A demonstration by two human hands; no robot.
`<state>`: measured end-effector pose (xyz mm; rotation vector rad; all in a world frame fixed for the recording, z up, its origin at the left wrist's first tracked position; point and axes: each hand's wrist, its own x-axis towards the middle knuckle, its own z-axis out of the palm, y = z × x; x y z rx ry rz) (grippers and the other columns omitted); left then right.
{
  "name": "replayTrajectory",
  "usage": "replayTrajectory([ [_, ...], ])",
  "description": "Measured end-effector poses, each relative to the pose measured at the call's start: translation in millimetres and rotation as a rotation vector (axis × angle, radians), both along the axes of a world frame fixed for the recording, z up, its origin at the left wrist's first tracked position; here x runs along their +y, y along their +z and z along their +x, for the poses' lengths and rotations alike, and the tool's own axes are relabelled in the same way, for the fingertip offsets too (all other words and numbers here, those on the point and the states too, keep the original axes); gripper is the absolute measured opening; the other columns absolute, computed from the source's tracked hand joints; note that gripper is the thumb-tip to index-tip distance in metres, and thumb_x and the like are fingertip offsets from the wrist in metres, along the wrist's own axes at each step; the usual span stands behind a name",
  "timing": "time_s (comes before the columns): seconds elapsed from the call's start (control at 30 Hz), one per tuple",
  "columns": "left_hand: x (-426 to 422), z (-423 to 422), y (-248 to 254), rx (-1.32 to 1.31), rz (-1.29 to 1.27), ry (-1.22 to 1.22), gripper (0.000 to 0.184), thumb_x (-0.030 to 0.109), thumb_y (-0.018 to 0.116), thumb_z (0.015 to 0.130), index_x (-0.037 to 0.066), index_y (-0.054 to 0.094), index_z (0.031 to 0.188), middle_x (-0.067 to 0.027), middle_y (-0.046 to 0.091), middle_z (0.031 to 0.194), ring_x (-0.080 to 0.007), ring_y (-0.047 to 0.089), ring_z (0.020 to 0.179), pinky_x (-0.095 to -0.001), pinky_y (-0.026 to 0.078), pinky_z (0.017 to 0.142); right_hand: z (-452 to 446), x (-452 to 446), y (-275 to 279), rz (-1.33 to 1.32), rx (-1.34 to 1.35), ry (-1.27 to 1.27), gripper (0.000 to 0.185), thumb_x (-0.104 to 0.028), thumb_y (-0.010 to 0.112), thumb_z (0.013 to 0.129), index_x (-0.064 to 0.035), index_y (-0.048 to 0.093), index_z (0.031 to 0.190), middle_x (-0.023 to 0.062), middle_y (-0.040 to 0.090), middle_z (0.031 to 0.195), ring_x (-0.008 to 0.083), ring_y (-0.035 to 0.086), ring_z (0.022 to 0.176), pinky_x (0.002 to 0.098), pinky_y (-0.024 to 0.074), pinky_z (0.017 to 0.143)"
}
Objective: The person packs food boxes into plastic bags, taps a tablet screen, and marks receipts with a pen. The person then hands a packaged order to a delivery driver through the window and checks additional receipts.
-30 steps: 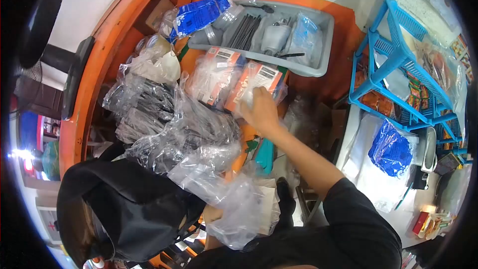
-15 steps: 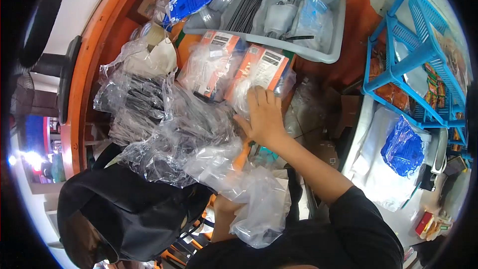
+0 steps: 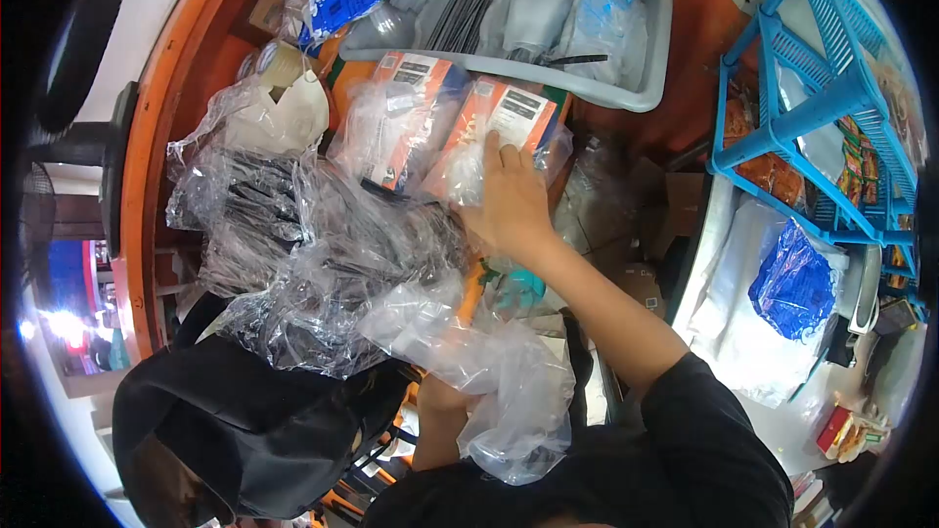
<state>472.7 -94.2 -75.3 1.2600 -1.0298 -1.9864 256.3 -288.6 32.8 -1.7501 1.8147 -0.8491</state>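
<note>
My right hand [image 3: 511, 198] rests with its fingers spread on the clear wrapping of an orange and white box [image 3: 516, 115]. A similar wrapped box [image 3: 406, 88] lies just left of it. Low in the view, my left hand [image 3: 445, 393] is mostly hidden behind a crumpled clear plastic bag [image 3: 523, 401], so its fingers do not show. Large clear bags with black items inside [image 3: 269, 200] spread to the left of the boxes.
Behind the boxes stands a grey bin [image 3: 653, 68] with black straws and packets. A blue plastic rack [image 3: 802, 127] is at right, above a white surface with a blue package [image 3: 794, 284]. A black bag [image 3: 245, 420] sits lower left.
The view has shifted, and the boxes and bin now appear higher. My right hand stays on the right box, its fingers now farther apart. The plastic bag by my left hand has moved right.
</note>
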Motion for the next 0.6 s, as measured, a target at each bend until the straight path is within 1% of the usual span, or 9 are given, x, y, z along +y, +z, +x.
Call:
replayTrajectory([
  [0.03,-18.7,8.0,-13.7,0.207,-0.284,-0.248,0.014,0.013,0.064,0.082,0.006,0.062,0.094,-0.0067,0.063,0.097,-0.0221,0.061,0.089,-0.0372,0.047,0.080,-0.2,-1.8,0.4,0.035,0.010,0.008,0.095,-0.030,0.077,0.065,0.0117,0.029,0.135,0.0203,0.049,0.113,0.0356,0.045,0.108,0.0436,0.0407,0.091],
  [0.1,-50.6,0.4,-10.6,0.429,-0.543,-0.426,0.019,0.007,0.066,0.082,0.002,0.063,0.100,-0.0089,0.062,0.100,-0.0221,0.061,0.090,-0.0360,0.049,0.081,-1.2,-11.0,3.5,0.030,0.022,0.014,0.096,-0.032,0.078,0.065,0.0106,0.029,0.136,0.0203,0.049,0.115,0.0354,0.045,0.109,0.0438,0.0407,0.091],
  [0.27,-53.4,-51.9,91.8,0.531,-0.309,-0.085,0.014,0.017,0.060,0.088,0.003,0.061,0.089,-0.0090,0.060,0.089,-0.0212,0.058,0.082,-0.0348,0.048,0.074,-7.5,-7.1,-12.0,-0.077,0.006,0.067,0.094,-0.031,0.075,0.071,0.0063,0.025,0.141,0.0204,0.045,0.127,0.0317,0.046,0.112,0.0398,0.0392,0.095],
  [0.37,-81.7,-87.1,161.4,0.437,-0.587,0.077,0.035,0.033,0.047,0.096,0.006,0.050,0.075,-0.0079,0.052,0.075,-0.0171,0.051,0.073,-0.0300,0.041,0.065,-46.9,-7.0,-20.7,0.117,-0.742,0.289,0.082,-0.033,0.068,0.081,0.0020,0.027,0.143,0.0179,0.042,0.133,0.0286,0.042,0.120,0.0391,0.0356,0.100],
  [0.43,-87.3,-111.5,207.8,0.291,-0.588,0.405,0.039,0.037,0.036,0.099,0.013,0.043,0.068,-0.0040,0.042,0.066,-0.0202,0.042,0.064,-0.0299,0.035,0.072,-70.4,12.2,-19.9,0.014,-0.994,0.209,0.060,-0.029,0.056,0.091,-0.0006,0.035,0.140,0.0133,0.045,0.132,0.0199,0.049,0.108,0.0316,0.0405,0.093],
  [0.5,-108.7,-122.1,221.8,0.211,-0.668,0.563,0.041,0.040,0.038,0.099,0.009,0.050,0.075,-0.0061,0.046,0.073,-0.0204,0.045,0.073,-0.0315,0.037,0.075,-86.8,34.3,4.9,-0.026,-1.191,-0.025,0.048,-0.030,0.050,0.095,0.0008,0.046,0.132,0.0108,0.052,0.123,0.0155,0.053,0.101,0.0286,0.0442,0.086],
  [0.53,-123.4,-146.7,238.4,0.268,-0.561,0.803,0.042,0.042,0.041,0.098,0.005,0.053,0.083,-0.0071,0.048,0.077,-0.0213,0.047,0.077,-0.0321,0.038,0.078,-96.3,45.9,19.0,-0.048,-1.304,-0.085,0.045,-0.031,0.047,0.096,0.0010,0.050,0.128,0.0098,0.055,0.117,0.0158,0.053,0.101,0.0293,0.0449,0.086],
  [0.57,-137.9,-170.1,255.5,0.330,-0.444,1.039,0.045,0.044,0.044,0.097,0.002,0.057,0.090,-0.0082,0.051,0.082,-0.0221,0.048,0.082,-0.0327,0.038,0.081,-102.9,55.4,23.6,-0.076,-1.243,-0.229,0.041,-0.030,0.045,0.097,0.0003,0.053,0.123,0.0082,0.056,0.111,0.0159,0.054,0.096,0.0295,0.0462,0.084],
  [0.6,-148.8,-171.4,261.9,0.006,-0.544,0.852,0.049,0.046,0.046,0.095,-0.002,0.055,0.098,-0.0108,0.053,0.088,-0.0245,0.050,0.087,-0.0357,0.038,0.084,-109.1,64.6,26.0,-0.080,-1.293,-0.252,0.038,-0.030,0.046,0.097,-0.0004,0.054,0.119,0.0073,0.057,0.108,0.0149,0.054,0.094,0.0289,0.0463,0.083],
])
